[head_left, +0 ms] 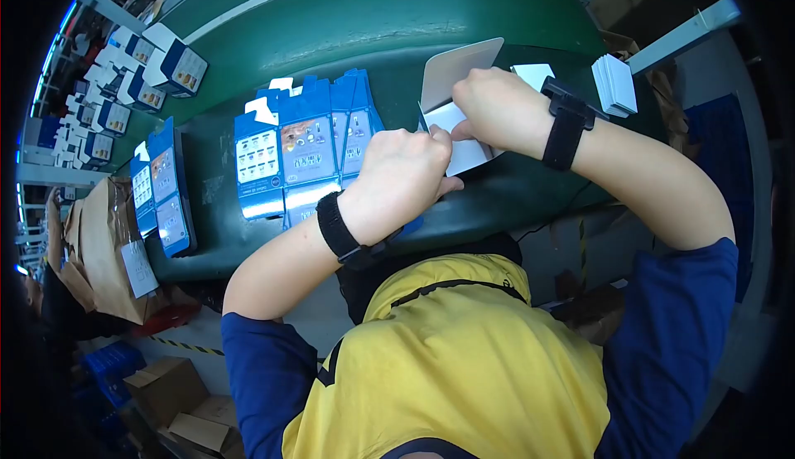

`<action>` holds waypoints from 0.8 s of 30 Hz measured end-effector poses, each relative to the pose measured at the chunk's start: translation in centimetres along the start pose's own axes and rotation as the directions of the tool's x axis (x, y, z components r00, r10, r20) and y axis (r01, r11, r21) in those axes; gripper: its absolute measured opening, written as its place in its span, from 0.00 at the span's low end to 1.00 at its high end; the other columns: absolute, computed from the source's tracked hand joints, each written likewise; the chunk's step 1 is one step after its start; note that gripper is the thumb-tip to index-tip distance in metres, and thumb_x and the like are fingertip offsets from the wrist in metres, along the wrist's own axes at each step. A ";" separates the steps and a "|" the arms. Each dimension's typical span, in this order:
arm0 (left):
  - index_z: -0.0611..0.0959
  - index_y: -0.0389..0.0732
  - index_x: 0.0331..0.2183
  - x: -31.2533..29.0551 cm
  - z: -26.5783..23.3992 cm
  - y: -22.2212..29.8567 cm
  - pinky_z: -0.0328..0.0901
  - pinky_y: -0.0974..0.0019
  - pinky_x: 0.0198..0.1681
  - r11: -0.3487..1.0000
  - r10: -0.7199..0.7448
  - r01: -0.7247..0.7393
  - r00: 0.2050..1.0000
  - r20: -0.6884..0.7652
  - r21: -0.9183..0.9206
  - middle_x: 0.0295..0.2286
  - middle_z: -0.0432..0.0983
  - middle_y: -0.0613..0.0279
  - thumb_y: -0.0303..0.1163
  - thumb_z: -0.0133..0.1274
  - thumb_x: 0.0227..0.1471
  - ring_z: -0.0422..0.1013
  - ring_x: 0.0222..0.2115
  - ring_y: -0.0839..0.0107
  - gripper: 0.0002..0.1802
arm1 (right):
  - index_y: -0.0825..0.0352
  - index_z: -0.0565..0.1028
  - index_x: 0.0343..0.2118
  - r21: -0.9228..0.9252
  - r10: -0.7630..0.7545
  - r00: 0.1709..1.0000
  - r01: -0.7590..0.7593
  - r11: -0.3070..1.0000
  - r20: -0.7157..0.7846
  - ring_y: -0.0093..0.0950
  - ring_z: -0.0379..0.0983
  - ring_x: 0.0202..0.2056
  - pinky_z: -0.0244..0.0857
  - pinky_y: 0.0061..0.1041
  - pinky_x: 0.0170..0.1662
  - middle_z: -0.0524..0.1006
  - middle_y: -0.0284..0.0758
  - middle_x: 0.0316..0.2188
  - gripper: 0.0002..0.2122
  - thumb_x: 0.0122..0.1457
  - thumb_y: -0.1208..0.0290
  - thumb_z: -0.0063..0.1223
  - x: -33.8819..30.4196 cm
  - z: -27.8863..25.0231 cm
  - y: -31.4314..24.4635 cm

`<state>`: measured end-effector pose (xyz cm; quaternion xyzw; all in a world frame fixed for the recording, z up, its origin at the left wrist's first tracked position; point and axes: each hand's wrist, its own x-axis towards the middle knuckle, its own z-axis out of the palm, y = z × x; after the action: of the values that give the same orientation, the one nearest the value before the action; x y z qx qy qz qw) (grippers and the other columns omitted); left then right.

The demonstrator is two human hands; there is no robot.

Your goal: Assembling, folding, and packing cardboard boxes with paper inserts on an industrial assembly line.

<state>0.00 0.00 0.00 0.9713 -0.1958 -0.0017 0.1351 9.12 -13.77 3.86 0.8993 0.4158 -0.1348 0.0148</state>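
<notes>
A small carton (458, 68), white inside, stands on the dark green work surface (217, 165) with one flap raised. My left hand (406, 167) grips its near left side, fingers curled and thumb pointing right. From the far right, my right hand (498, 109) is closed on the same carton, its fingertips down at the opening. Between the two hands a white inner panel shows; what lies deeper in the carton is hidden. Left of my left hand lie several flat blue printed cartons (308, 148), overlapping in a pile.
Another flat blue carton stack (162, 190) lies at the table's left edge. Many erected white and blue boxes (175, 65) stand at the far left. A stack of white cards (614, 86) sits at the right, near a metal rail (687, 32). Brown paper bag (106, 248) hangs lower left.
</notes>
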 end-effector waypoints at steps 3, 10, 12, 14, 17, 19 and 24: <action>0.81 0.39 0.30 0.5 -0.5 -0.4 0.69 0.61 0.27 0.999 0.046 -0.047 0.996 0.081 0.004 0.20 0.76 0.54 0.45 0.63 0.38 0.75 0.23 0.58 0.21 | 0.73 0.78 0.22 -0.085 -0.052 0.999 0.052 0.995 0.005 0.43 0.76 0.28 0.72 0.33 0.33 0.76 0.49 0.22 0.11 0.43 0.68 0.62 0.6 1.2 -0.5; 0.81 0.37 0.20 0.7 -0.8 -0.6 0.69 0.62 0.26 0.998 0.066 -0.065 0.994 0.083 -0.009 0.17 0.75 0.53 0.46 0.63 0.37 0.75 0.22 0.57 0.20 | 0.72 0.78 0.23 -0.020 -0.067 0.985 0.071 0.997 0.160 0.43 0.76 0.29 0.70 0.35 0.36 0.77 0.47 0.23 0.05 0.44 0.81 0.51 1.0 0.4 0.7; 0.81 0.37 0.19 0.9 -1.2 -0.7 0.69 0.61 0.27 0.998 0.056 -0.055 0.989 0.137 -0.011 0.17 0.75 0.52 0.47 0.63 0.37 0.75 0.22 0.56 0.20 | 0.70 0.78 0.27 0.085 -0.130 0.986 0.121 0.989 0.105 0.42 0.75 0.32 0.69 0.36 0.39 0.77 0.44 0.25 0.07 0.42 0.83 0.50 1.1 1.1 1.4; 0.81 0.36 0.19 1.1 -1.4 -0.5 0.69 0.61 0.27 0.997 0.071 -0.072 0.987 0.143 -0.001 0.18 0.75 0.51 0.47 0.63 0.37 0.75 0.23 0.56 0.21 | 0.70 0.77 0.28 0.074 -0.183 0.978 0.176 0.982 0.104 0.41 0.74 0.33 0.68 0.35 0.39 0.76 0.44 0.26 0.08 0.43 0.82 0.50 0.4 1.8 1.9; 0.82 0.36 0.19 1.6 -2.1 -0.4 0.69 0.60 0.28 0.998 0.067 -0.070 0.978 0.195 0.010 0.18 0.76 0.51 0.46 0.63 0.37 0.75 0.24 0.55 0.21 | 0.70 0.76 0.29 0.033 -0.217 0.969 0.215 0.976 0.115 0.39 0.73 0.37 0.68 0.34 0.41 0.75 0.42 0.30 0.08 0.43 0.80 0.53 -0.6 2.3 1.2; 0.82 0.36 0.20 1.7 -2.6 -0.2 0.69 0.59 0.28 0.998 0.051 -0.055 0.969 0.241 0.010 0.19 0.76 0.51 0.46 0.63 0.37 0.75 0.24 0.55 0.20 | 0.70 0.76 0.29 0.033 -0.170 0.978 0.167 0.985 0.119 0.40 0.73 0.37 0.67 0.35 0.41 0.75 0.42 0.31 0.07 0.44 0.79 0.53 -1.1 2.1 0.6; 0.82 0.37 0.23 2.3 -2.8 -0.1 0.69 0.59 0.29 0.994 0.098 -0.105 0.960 0.261 0.014 0.22 0.77 0.52 0.46 0.64 0.36 0.75 0.26 0.55 0.20 | 0.69 0.71 0.38 0.154 -0.037 0.995 0.023 0.988 0.090 0.42 0.72 0.39 0.66 0.37 0.42 0.73 0.46 0.36 0.15 0.45 0.75 0.56 -0.8 2.3 -0.4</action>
<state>2.37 -0.05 2.78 0.9531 -0.2613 -0.1194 0.0949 7.80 -14.36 1.87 0.8843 0.4165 -0.2079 -0.0372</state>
